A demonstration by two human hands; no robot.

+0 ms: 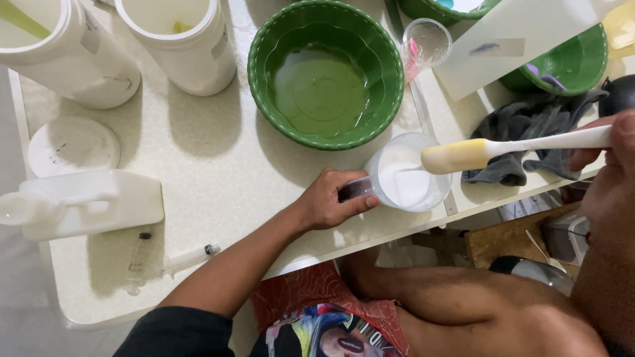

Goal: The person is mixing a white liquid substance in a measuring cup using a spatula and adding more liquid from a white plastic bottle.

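At the near edge of the pale speckled surface, right of centre, the left hand grips a clear plastic cup tipped on its side, its mouth facing up toward the camera and its inside coated with white liquid. The fingers are curled and pressed around the cup's base end, the thumb lying along the near side, so the cup juts out to the right of the fingers with its rim well clear of them. Above the cup's mouth hangs the yellowish blade of a white spatula, whose handle runs off to the right into the right hand; that hand is closed on the handle at the frame's right edge, partly cut off, so the exact lay of its fingers cannot be told. Just beyond the cup stands a green bowl holding green liquid, and right of the cup a grey cloth lies crumpled under the spatula's handle. At far left stand two white tubs, with a round white lid nearer, a white jug lying on its side below that, and a syringe near the front edge. A small clear cup sits right of the green bowl.
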